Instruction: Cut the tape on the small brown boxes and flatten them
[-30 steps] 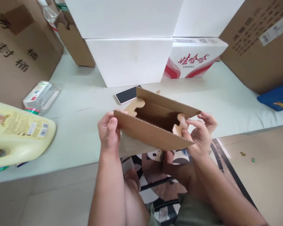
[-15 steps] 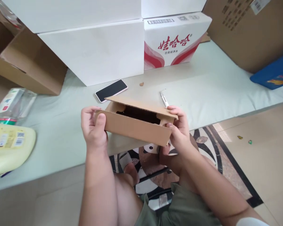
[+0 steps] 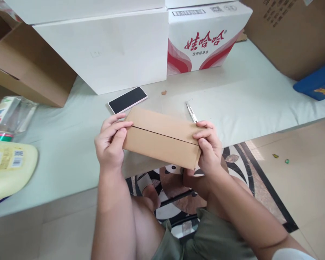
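Note:
I hold a small brown cardboard box in front of me, just above the near edge of the pale green surface. Its lid is folded down flat, so the box is closed. My left hand grips the left end, thumb on the front and fingers over the top. At the right end my right hand does the same, fingers curled over the lid's corner.
A black phone and a thin metal tool lie just beyond the box. Large white boxes, a red-printed carton and brown cartons stand behind. A yellow jug and plastic packet lie left, a blue object right.
The box's lid has folded down from open to fully closed, and both hands shifted onto the top corners. The view has also moved slightly leftward.

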`<state>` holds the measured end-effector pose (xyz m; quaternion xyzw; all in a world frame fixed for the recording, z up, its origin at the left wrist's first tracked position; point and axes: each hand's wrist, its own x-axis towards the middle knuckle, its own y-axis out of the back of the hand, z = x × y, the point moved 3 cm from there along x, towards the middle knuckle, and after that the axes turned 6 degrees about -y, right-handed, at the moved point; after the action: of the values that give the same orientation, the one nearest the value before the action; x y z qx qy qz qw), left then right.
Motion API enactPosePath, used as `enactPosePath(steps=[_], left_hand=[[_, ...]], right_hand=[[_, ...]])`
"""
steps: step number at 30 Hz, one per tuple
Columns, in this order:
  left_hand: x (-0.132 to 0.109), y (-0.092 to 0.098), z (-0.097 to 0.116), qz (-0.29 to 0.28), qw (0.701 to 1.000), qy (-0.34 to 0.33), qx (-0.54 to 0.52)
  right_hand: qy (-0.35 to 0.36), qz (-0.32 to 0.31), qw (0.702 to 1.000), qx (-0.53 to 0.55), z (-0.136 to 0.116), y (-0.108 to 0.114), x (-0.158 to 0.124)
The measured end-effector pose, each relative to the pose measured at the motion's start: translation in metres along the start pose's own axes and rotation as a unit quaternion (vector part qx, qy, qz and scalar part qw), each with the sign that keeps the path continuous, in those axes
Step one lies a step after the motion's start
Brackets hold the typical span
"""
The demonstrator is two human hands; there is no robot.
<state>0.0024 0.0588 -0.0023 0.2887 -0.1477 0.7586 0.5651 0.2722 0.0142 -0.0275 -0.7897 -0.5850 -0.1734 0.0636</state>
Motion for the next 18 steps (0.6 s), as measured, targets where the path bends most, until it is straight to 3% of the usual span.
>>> enactPosePath(steps=[7,9,12,15,17,18], left_hand=[[0.002,0.006,0.002,-0.01,0.999,0.042,0.011],[0.004,0.009,0.001,0.013,0.998,0.064,-0.01],[0.008,0.018,-0.004,0.101,0.987,0.114,-0.046],[0.01,0.03,-0.013,0.204,0.959,0.181,-0.08],[0.01,0.036,-0.019,0.241,0.94,0.22,-0.096],[0.01,0.037,-0.022,0.233,0.939,0.234,-0.095]], right_hand=[[0.002,-0.013,0.998,0.061,0.01,0.001,0.004],[-0.047,0.015,0.997,0.065,0.022,0.002,0.007],[-0.147,0.022,0.988,0.048,0.042,0.001,0.009],[-0.207,-0.091,0.97,0.085,0.048,-0.008,0.007],[-0.192,-0.184,0.957,0.115,0.041,-0.015,0.003],[-0.169,-0.218,0.954,0.116,0.035,-0.017,0.0]])
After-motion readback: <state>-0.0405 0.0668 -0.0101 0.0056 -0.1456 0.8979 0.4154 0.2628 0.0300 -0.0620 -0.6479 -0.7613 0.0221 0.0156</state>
